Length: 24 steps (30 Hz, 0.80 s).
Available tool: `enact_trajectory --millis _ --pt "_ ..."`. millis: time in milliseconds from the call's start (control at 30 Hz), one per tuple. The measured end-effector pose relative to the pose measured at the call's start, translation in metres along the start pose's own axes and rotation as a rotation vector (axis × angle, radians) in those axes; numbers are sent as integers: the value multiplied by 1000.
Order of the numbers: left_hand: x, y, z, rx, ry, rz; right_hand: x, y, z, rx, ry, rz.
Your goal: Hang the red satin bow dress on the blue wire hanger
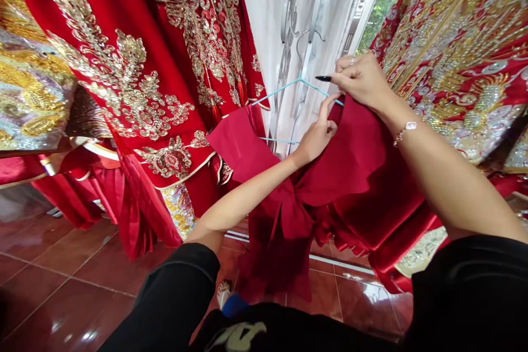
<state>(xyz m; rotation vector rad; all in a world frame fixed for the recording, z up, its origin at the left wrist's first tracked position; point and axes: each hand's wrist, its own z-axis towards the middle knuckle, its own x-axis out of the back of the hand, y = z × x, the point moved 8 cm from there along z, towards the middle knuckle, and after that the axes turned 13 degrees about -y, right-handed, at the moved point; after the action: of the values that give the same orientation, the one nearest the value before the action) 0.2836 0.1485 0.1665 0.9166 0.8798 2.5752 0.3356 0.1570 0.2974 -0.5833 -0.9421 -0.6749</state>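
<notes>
A dark red satin dress (350,176) with a large bow (286,209) at its front hangs on a light blue hanger (299,82). The hanger's metal hook (307,38) rises against a white curtain (264,11). My right hand (361,81) pinches the dress's upper edge at the hanger's right arm. It has long black nails and a bracelet (404,133) at the wrist. My left hand (315,137) grips the dress's neckline, close to the hanger's lower bar. The dress's left shoulder flap sags away from the hanger.
Red gowns with gold sequin embroidery (140,88) hang close on the left, and another (457,66) fills the right. Glossy red floor tiles (61,297) lie below. A sandalled foot (223,292) shows near my black-clad body. Greenery shows through a window (391,0).
</notes>
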Motion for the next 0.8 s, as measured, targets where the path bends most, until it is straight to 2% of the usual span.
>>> enact_trajectory --millis 67,133,167,233,300,367,433,500,633,700,800 --pt "10 14 -16 -18 -21 128 0 -5 5 0 30 39" --pt "31 28 -38 -22 -27 375 5 -11 2 11 128 68" --pt "49 33 -51 -2 13 498 5 -16 -1 23 168 65" --pt "95 35 -78 102 183 671 -3 -27 -8 65 192 -10" --pt "142 28 -105 277 379 750 -26 -45 -8 146 133 -169" --pt "170 17 -122 438 448 756 -60 -66 -1 249 17 -339" --pt "179 5 -125 503 371 720 -93 -83 11 325 -86 -438" --pt "179 0 -121 462 251 659 -113 -94 26 356 -106 -458" --pt "185 1 -117 340 92 491 -123 -100 41 392 3 -407" --pt "193 -2 -119 350 52 420 -130 -98 42 416 6 -404" --pt "201 -6 -121 403 56 360 -145 -92 40 413 -28 -440"
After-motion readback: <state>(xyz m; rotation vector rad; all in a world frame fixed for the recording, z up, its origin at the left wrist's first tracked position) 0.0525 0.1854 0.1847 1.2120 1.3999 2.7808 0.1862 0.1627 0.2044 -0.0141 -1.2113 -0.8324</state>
